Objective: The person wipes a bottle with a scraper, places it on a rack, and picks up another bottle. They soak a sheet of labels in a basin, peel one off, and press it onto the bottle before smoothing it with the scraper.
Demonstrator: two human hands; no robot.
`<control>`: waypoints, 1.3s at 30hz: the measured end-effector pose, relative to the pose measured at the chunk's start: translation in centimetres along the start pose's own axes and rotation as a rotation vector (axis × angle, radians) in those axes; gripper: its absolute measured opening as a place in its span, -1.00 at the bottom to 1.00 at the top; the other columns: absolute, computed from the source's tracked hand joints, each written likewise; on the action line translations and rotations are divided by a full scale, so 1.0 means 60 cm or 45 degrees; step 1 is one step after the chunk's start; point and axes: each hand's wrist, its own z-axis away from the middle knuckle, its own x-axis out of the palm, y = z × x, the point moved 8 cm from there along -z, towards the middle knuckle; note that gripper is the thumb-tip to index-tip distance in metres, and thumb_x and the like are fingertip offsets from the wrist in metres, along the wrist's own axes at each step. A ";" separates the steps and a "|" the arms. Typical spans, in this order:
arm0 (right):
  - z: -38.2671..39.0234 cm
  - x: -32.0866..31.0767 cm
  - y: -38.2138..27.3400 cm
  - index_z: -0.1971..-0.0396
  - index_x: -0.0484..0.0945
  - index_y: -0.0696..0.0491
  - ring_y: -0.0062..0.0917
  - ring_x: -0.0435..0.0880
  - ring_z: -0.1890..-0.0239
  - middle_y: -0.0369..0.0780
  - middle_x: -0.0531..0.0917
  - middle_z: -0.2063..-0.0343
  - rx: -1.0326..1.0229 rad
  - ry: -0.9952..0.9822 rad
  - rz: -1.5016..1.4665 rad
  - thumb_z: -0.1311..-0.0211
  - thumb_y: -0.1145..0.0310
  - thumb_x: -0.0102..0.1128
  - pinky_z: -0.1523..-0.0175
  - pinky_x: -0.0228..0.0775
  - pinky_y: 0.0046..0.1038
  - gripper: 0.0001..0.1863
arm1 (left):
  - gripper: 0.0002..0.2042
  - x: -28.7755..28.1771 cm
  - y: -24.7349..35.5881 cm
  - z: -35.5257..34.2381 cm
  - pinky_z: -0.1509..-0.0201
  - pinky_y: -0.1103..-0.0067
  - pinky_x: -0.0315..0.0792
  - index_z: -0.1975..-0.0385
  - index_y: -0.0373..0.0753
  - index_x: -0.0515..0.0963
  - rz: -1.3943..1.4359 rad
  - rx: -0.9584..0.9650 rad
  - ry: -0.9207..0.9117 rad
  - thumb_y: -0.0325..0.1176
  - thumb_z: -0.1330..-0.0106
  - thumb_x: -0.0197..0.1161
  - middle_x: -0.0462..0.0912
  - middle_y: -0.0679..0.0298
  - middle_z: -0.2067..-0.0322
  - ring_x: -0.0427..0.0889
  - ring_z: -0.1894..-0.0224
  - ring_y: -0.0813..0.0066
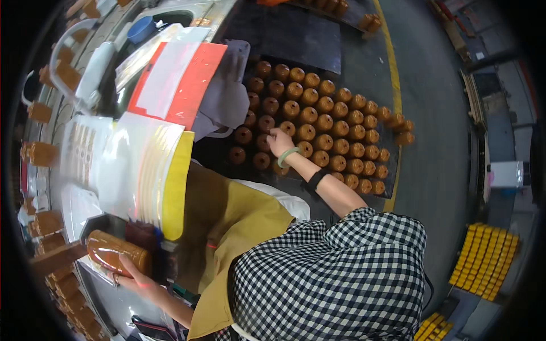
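At the lower left, my left hand [136,277] lies against a glossy brown jar [114,250] on its side at the bench edge. Its thumb and fingers curve around the jar's near end. My right arm is stretched forward, a pale green bangle and a black band on it. Among upright brown jars [324,123], standing in rows on a dark board [301,35], is my right hand [278,142]. Its fingers are curled closed between neighbouring jars. Whatever lies under them is hidden by the hand.
Sheets in clear sleeves [136,165], red and yellow folders among them, hang beside the bench at left. A wooden bar [57,257] juts toward the held jar. A grey chair [224,102] stands by the rows. Yellow stacked pieces [483,261] are at far right.
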 end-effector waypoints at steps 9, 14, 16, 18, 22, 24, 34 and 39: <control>0.006 0.226 0.301 -0.37 0.38 0.09 -0.39 0.73 0.35 -0.07 0.72 0.12 0.481 -0.491 -0.535 -0.39 0.28 0.21 0.29 0.60 -0.37 -0.41 | -0.22 0.014 0.048 0.021 -0.43 0.29 0.31 -0.48 -0.46 0.17 -0.052 -0.071 -0.008 0.00 -0.46 0.21 0.31 -0.15 -0.40 0.41 -0.35 0.07; 0.044 0.052 0.372 -0.25 0.43 0.08 0.08 0.62 -0.11 0.09 0.54 -0.12 0.710 0.426 -0.193 -0.32 0.32 0.26 -0.21 0.48 -0.05 -0.49 | -0.21 -0.010 0.004 -0.005 -0.37 0.24 0.38 -0.44 -0.47 0.23 -0.057 -0.127 -0.007 0.05 -0.44 0.24 0.36 -0.14 -0.36 0.47 -0.29 0.04; 0.062 0.035 0.412 -0.35 0.30 0.04 0.18 0.54 -0.19 0.20 0.38 -0.27 0.958 0.431 -0.265 -0.32 0.24 0.25 -0.30 0.43 -0.03 -0.36 | -0.21 -0.018 -0.014 -0.018 -0.35 0.24 0.39 -0.43 -0.48 0.24 -0.095 -0.126 0.001 0.06 -0.43 0.25 0.37 -0.13 -0.34 0.48 -0.27 0.05; 0.067 0.048 0.441 -0.35 0.32 0.06 0.18 0.51 -0.23 0.20 0.35 -0.31 1.080 0.261 -0.300 -0.32 0.18 0.23 -0.33 0.40 -0.02 -0.37 | -0.21 -0.032 -0.035 -0.026 -0.32 0.25 0.43 -0.40 -0.49 0.27 -0.144 -0.215 0.082 0.07 -0.40 0.28 0.41 -0.11 -0.31 0.52 -0.23 0.06; 0.061 0.093 0.482 -0.26 0.48 0.00 0.13 0.50 -0.27 0.18 0.44 -0.28 1.035 -0.010 -0.216 -0.33 0.06 0.19 -0.37 0.36 -0.05 -0.44 | -0.21 -0.035 -0.037 -0.034 -0.31 0.25 0.44 -0.40 -0.49 0.28 -0.130 -0.169 0.093 0.06 -0.40 0.29 0.41 -0.10 -0.30 0.52 -0.23 0.07; 0.060 0.093 0.506 -0.21 0.53 -0.03 0.12 0.53 -0.25 0.16 0.52 -0.22 1.005 0.017 -0.156 -0.31 0.08 0.21 -0.35 0.38 -0.06 -0.48 | -0.21 -0.033 -0.033 -0.035 -0.31 0.25 0.44 -0.40 -0.48 0.28 -0.146 -0.168 0.099 0.06 -0.40 0.29 0.42 -0.10 -0.30 0.52 -0.22 0.07; 0.099 -0.119 0.600 -0.34 0.35 0.14 0.04 0.39 -0.34 0.09 0.32 -0.36 0.880 0.817 -0.333 -0.41 0.27 0.12 -0.39 0.33 -0.11 -0.45 | -0.22 -0.028 -0.028 -0.052 -0.30 0.26 0.45 -0.39 -0.47 0.30 -0.143 -0.176 0.104 0.05 -0.39 0.30 0.43 -0.08 -0.29 0.53 -0.21 0.09; 0.077 -0.101 0.651 -0.15 0.57 0.22 0.04 0.57 -0.19 0.13 0.67 -0.01 0.821 0.469 -0.289 -0.36 0.17 0.23 -0.33 0.38 -0.12 -0.49 | -0.23 -0.031 -0.029 -0.054 -0.29 0.26 0.46 -0.39 -0.46 0.30 -0.143 -0.176 0.109 0.05 -0.39 0.31 0.44 -0.07 -0.29 0.53 -0.21 0.09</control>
